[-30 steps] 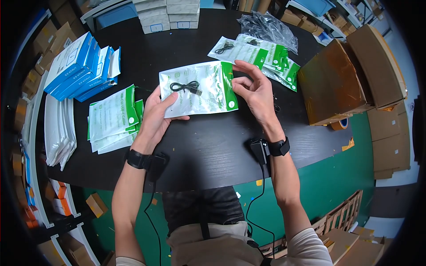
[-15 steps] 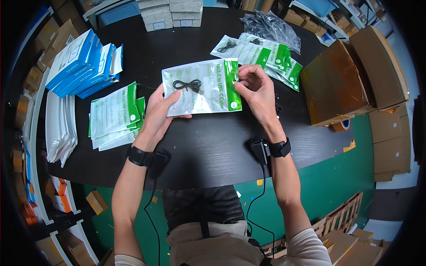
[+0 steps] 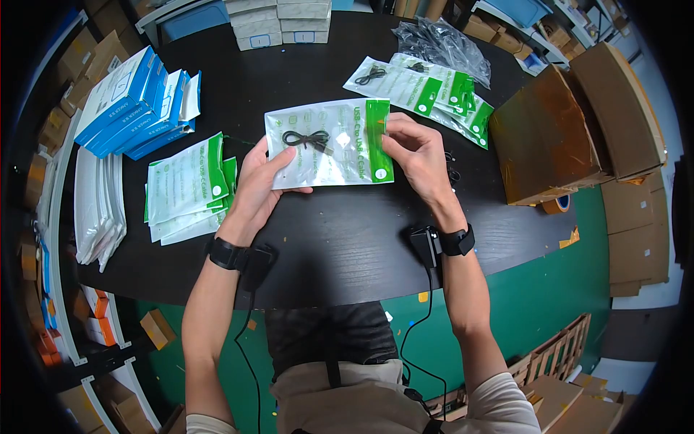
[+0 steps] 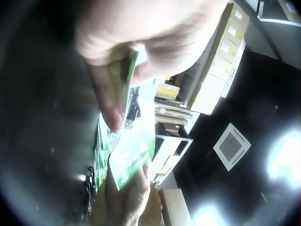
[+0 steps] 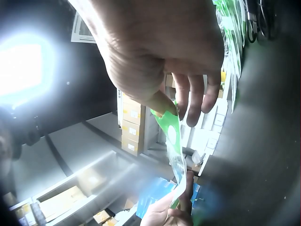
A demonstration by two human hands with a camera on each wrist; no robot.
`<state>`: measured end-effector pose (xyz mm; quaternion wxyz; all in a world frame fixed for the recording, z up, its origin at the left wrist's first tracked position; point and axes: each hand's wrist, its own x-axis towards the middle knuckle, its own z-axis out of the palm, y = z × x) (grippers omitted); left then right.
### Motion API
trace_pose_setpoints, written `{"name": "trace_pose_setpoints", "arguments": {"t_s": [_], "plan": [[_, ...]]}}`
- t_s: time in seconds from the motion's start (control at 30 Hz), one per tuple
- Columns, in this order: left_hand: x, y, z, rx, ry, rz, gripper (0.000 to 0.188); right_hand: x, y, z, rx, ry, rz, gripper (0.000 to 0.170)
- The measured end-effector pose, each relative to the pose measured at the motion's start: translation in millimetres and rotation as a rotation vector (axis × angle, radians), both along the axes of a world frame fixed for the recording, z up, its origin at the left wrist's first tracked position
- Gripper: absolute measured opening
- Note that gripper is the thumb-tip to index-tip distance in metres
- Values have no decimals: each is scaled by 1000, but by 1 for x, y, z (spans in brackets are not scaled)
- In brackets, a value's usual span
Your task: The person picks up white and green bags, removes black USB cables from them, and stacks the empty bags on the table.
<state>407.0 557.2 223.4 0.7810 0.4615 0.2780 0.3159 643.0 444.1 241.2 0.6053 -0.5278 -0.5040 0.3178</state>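
Note:
A white cable bag [image 3: 340, 170] with a green end strip, printed "USB-C to USB-C Cable", is held up over the dark table in the head view. Through its clear front shows a coiled black cable [image 3: 307, 141]. My left hand [image 3: 253, 179] grips the bag's left end, thumb on the front and fingers behind. With thumb and forefinger, my right hand [image 3: 421, 158] pinches the green strip [image 5: 170, 127] at the right end. Its other fingers [image 5: 195, 96] are loosely bent in the right wrist view. The bag is seen nearly edge-on there.
Similar bags lie in a left pile [image 3: 184, 181] and a back-right pile [image 3: 394, 83]. Blue boxes [image 3: 119, 108] and white sleeves [image 3: 99, 210] stand at left, pale boxes [image 3: 303, 22] at the back. A cardboard box [image 3: 546, 137] and tape roll [image 3: 557, 205] are at right.
My right hand's raised, spread fingers have drawn in against the bag's green end, the thumb now lower along it. The bag's printed face has turned to show its lettering more plainly.

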Motion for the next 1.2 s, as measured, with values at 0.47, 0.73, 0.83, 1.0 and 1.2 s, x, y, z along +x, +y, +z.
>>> {"name": "trace_pose_setpoints", "arguments": {"t_s": [0.47, 0.73, 0.83, 1.0, 1.2], "plan": [[-1, -1, 3, -3, -35, -33, 38, 6, 0, -5, -254, -183, 115, 21], [-2, -1, 2, 13, -17, -36, 38, -4, -1, 4, -164, -177, 132, 19], [-1, -3, 3, 26, -30, -43, 38, -2, -1, 3, -199, -191, 147, 20], [-1, -2, 2, 41, -11, -43, 39, -2, -1, 6, -217, -202, 155, 20], [-1, -2, 0, 52, -7, -56, 40, -3, -2, 6, -206, -205, 181, 20]]}}
